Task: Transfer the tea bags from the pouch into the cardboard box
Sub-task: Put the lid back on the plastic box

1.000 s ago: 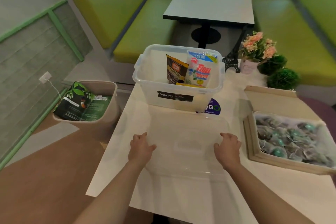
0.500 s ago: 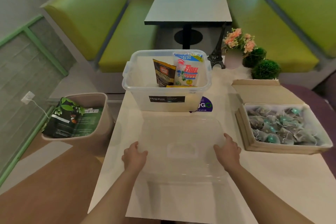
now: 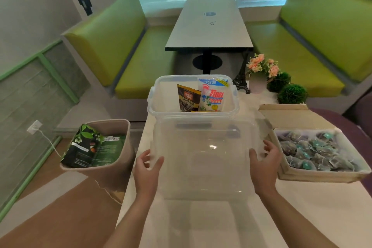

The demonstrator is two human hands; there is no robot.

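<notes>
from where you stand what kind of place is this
Probably a small cafe or diner booth area: padded lime-green bench seats face each other across a grey pedestal table, and the near white table has a pink flower pot as decoration.

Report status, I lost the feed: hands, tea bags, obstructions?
Both hands, left hand and right hand, gripping clear lid. Tea bags in cardboard box. Nothing blocking.
</notes>
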